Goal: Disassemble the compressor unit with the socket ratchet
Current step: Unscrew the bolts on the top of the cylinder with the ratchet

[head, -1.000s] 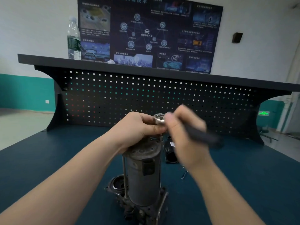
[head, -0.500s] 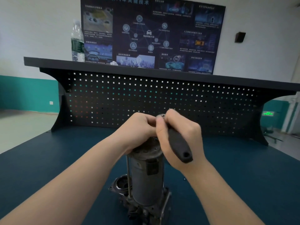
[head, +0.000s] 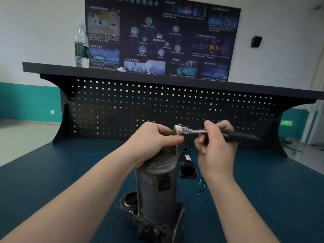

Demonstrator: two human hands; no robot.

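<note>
Compressor unit (head: 157, 192) stands upright on the blue desk (head: 52, 181), directly below both hands' fingers. Left hand (head: 154, 139) sits on the unit's top cap, fingers curled, pinching the socket stem under the socket ratchet (head: 192, 131) head. Right hand (head: 216, 146) just right of it, fingers wrapped loosely round the ratchet's shank where chrome meets the black grip. Versus half a second ago: handle swung from pointing toward the camera out to the right, right hand now apart from the left, chrome head exposed. Behind the fingers, a black tube part (head: 187, 165) lies on the desk, small bolts (head: 201, 186) near it. Farther: pegboard (head: 157, 106), water bottle (head: 81, 48) on the shelf, poster (head: 161, 35).
</note>
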